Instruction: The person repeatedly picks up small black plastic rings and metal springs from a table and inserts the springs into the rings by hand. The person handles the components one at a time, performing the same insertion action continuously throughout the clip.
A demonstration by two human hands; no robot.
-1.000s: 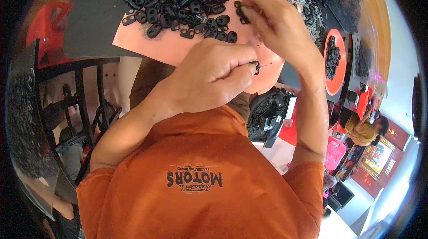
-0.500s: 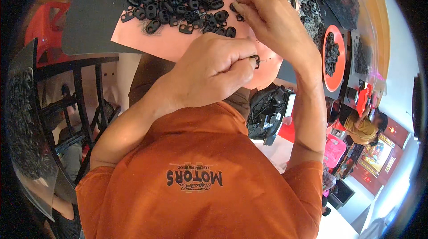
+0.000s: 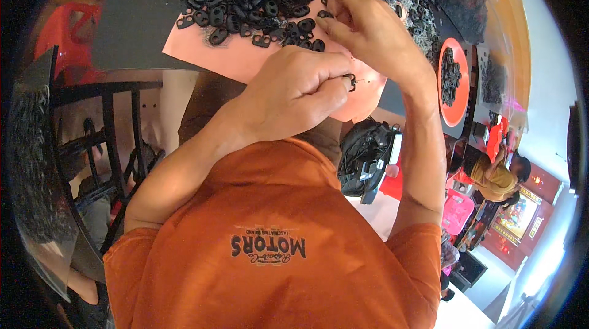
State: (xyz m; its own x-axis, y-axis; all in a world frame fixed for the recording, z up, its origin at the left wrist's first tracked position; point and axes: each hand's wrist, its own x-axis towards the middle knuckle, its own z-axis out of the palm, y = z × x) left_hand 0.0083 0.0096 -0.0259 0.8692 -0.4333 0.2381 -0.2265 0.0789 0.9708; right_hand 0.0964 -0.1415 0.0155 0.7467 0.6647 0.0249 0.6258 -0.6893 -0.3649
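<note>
My left hand (image 3: pixel 300 91) is closed, thumb and forefinger pinching a small black looped piece (image 3: pixel 351 82) that sticks out past the fingertips. My right hand (image 3: pixel 374 31) reaches over the pink sheet (image 3: pixel 239 56), its fingers curled in at a small black two-holed cord lock (image 3: pixel 324 15) by the thumb tip. Part of that grip is hidden behind the fingers. Just beyond both hands lies a heap of black cord locks (image 3: pixel 270 7), some spilling over the sheet's near part.
A dark table mat (image 3: pixel 138 19) lies under the sheet. On the right stands an orange oval tray (image 3: pixel 464 83) holding black parts. A red plastic stool (image 3: pixel 67 40) is at the left, above a dark metal frame (image 3: pixel 107 120). A black bag (image 3: pixel 366 151) sits below. Another person (image 3: pixel 497 178) is far right.
My right hand has shifted slightly nearer and its thumb has moved down beside a cord lock. My left hand keeps its pinch almost in place. The whole view has turned a little.
</note>
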